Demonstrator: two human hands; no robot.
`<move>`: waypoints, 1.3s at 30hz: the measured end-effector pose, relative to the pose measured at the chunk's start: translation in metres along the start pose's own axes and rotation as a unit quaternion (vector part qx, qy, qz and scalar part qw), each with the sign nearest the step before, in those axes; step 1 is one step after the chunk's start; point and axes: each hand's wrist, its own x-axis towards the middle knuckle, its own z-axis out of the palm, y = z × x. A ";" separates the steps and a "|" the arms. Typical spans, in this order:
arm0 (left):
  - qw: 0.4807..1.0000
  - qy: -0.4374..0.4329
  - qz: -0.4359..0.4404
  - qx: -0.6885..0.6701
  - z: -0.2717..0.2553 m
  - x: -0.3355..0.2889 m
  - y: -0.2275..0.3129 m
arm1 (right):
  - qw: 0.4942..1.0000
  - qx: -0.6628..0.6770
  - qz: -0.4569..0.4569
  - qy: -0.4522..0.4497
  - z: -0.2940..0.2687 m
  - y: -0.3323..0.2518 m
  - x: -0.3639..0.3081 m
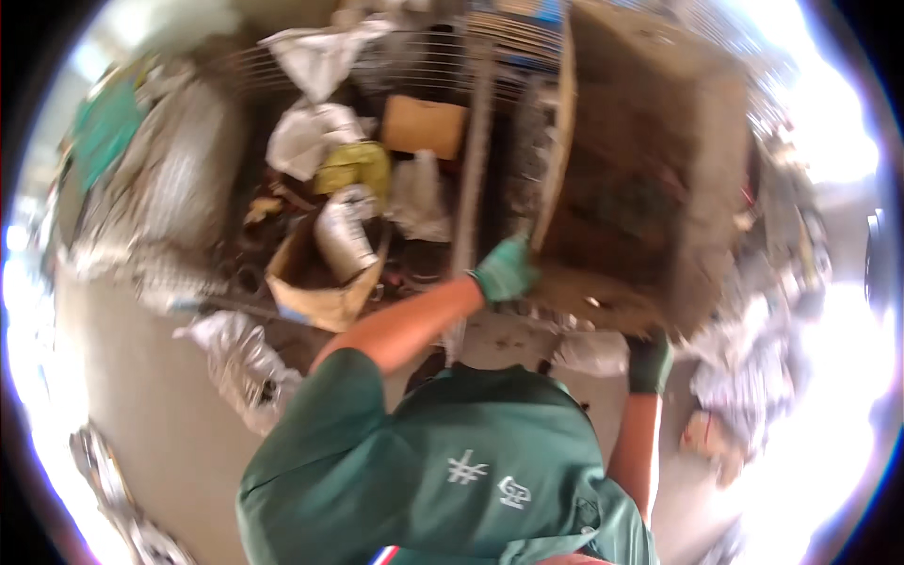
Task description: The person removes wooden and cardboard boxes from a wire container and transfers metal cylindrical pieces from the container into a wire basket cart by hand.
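Note:
A large open cardboard box (640,169), brown and dusty inside, is tilted up in front of me on the right. My left hand (507,270), in a green glove, is closed on the box's near left corner; its fingers are a little blurred. Lower right, my right hand (650,363), in a darker-looking green glove, grips the near bottom edge from below, and the box partly hides its fingers. Dark loose stuff inside the box is too dim to name.
Left of the box, a wire cage (424,47) holds scrap: a smaller open carton (325,292), a brown cardboard piece (424,127) and a yellow bag (353,171). A bulging grey sack (179,160) stands far left. Clear plastic bags (240,363) lie on the floor.

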 end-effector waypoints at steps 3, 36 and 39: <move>0.982 0.058 -0.032 -0.174 0.005 -0.027 0.037 | 1.000 -0.017 -0.009 0.023 -0.026 -0.021 0.015; 0.803 0.431 -0.253 -0.324 -0.136 -0.073 -0.105 | 0.976 -0.175 0.133 0.004 -0.083 -0.002 0.003; 0.849 0.412 -0.172 -0.281 -0.067 -0.082 -0.085 | 0.956 -0.187 0.189 0.126 -0.194 0.018 -0.075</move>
